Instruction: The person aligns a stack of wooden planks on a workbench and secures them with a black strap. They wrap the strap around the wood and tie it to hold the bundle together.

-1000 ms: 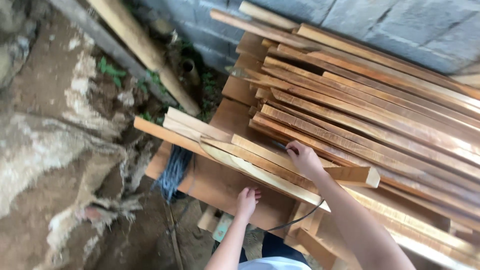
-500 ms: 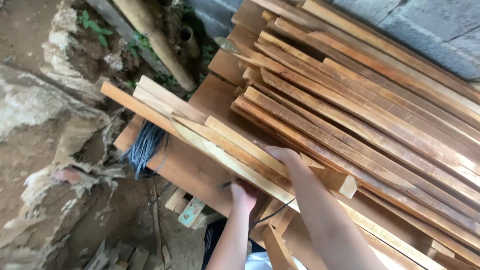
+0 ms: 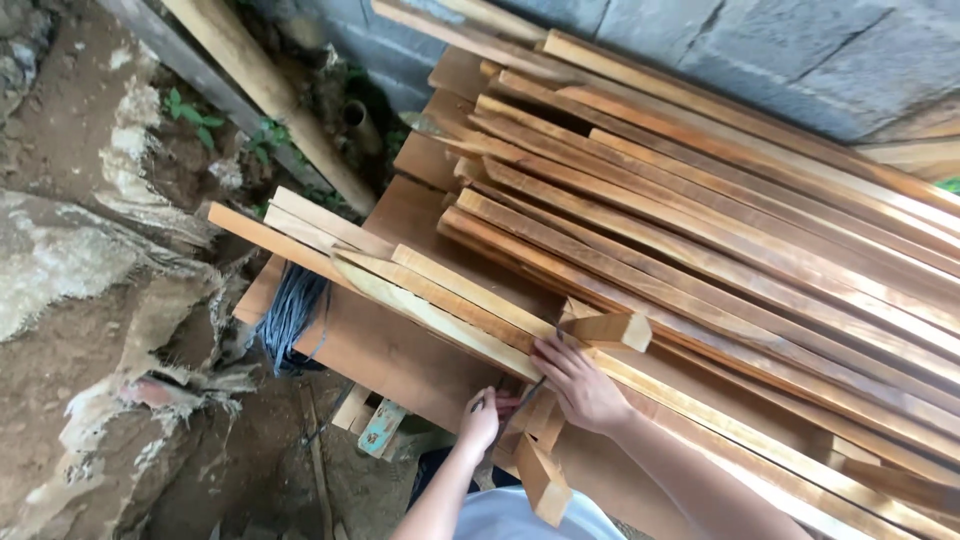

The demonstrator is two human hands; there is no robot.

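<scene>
Since the frame half a second back, your right hand (image 3: 582,388) has slid down the bundle of thin wooden slats (image 3: 400,285) toward your body; it now lies flat over the near end of them, fingers spread and pressing on the wood rather than curled around it. Your left hand (image 3: 482,420) has shifted too: earlier it was open against the edge of the board, and now it sits just below the slats with the fingers pinched on a thin dark cord (image 3: 528,393) that runs up toward your right hand. The view there is cramped, so whether the cord passes under the slats I cannot tell. The slats themselves lie as they did, angled from upper left to lower right, their far ends fanned out past the edge of the board. A short wooden block (image 3: 610,328) rests on them just above your right hand.

Everything sits on a flat brown plywood sheet (image 3: 390,350), with a coil of blue-grey cord (image 3: 292,315) hanging at its left edge. To your right a large stack of long timber battens (image 3: 720,230) leans along a grey block wall (image 3: 760,50). To the left is bare earth and pale rock (image 3: 70,270), with a few green weeds (image 3: 190,108) and thick planks (image 3: 270,95) propped beside the wall.
</scene>
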